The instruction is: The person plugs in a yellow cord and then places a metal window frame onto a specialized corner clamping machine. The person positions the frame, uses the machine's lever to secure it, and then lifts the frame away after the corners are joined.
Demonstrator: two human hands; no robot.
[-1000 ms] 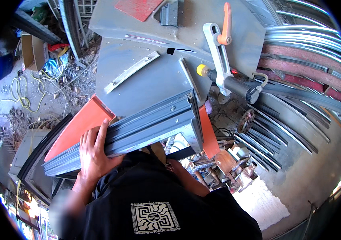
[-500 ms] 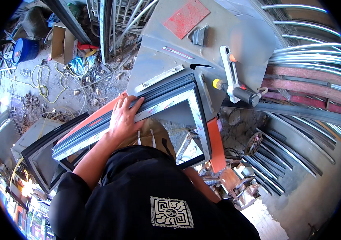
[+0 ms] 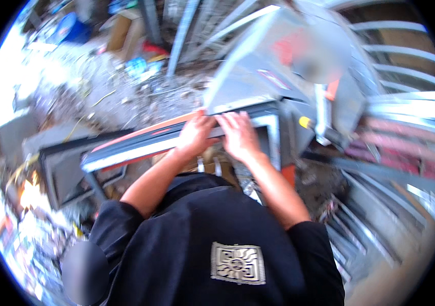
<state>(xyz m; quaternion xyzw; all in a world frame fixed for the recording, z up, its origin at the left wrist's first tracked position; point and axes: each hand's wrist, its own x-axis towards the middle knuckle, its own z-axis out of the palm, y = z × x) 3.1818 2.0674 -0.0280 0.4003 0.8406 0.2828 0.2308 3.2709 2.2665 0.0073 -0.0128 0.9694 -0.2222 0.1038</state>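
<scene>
A dark metal frame [image 3: 141, 148], like a window frame with a pale strip along its face, lies slanted in front of me. Its right corner rests by the grey machine table. My left hand [image 3: 196, 135] grips the long upper rail, fingers over its far edge. Just to the right, my right hand [image 3: 239, 135] has its fingers bent over the same rail. The thumbs' sides are close together. Motion blur softens both hands, and their undersides are hidden.
The grey machine table [image 3: 243, 76] carries a white clamp arm [image 3: 323, 115] with a yellow-tipped rod [image 3: 305, 122]. Another dark frame [image 3: 49, 176] stands at the left. Metal bars [image 3: 381, 204] lie at the right. A blue bucket [image 3: 73, 29] and cardboard box [image 3: 123, 33] stand far left.
My right hand has come up from below and now holds the rail beside the left. My left hand has shifted right. The view has swung, and the picture is blurred.
</scene>
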